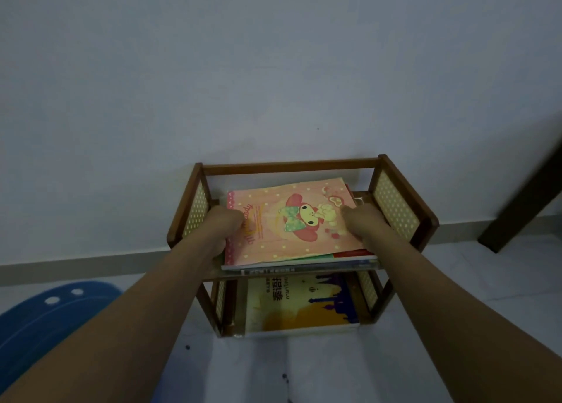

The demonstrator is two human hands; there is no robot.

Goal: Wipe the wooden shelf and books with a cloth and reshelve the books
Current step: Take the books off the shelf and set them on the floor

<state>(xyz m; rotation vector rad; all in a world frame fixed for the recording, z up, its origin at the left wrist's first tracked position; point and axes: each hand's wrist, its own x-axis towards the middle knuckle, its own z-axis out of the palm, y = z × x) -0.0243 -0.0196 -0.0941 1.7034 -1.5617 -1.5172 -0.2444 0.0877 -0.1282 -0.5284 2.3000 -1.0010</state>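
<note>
A small wooden shelf [404, 211] stands on the floor against the wall, and on its top tier a stack [304, 258] of books lies flat, topped by a pink book [292, 220]. The left hand [226, 227] is set against the stack's edge at nine o'clock and the right hand [360, 220] against the edge at three o'clock, so the stack is clasped between them; the fingers are tucked out of sight beside and under the books, so whether they are curled beneath or only pressed to the sides cannot be told. A yellow book [299, 305] lies on the lower tier at six o'clock of the stack. No cloth is in view. The step in hand is judged to be either lifting the stack off for wiping or squaring it after reshelving; which one cannot be told. Either way, the pressure is best kept even on both sides, with fingers slid under the lowest book, since the books differ in size and the thin ones could slip out. The stack should be kept level and moved straight up or towards six o'clock, clear of the side panels at nine and three o'clock and the rail at twelve.
</note>
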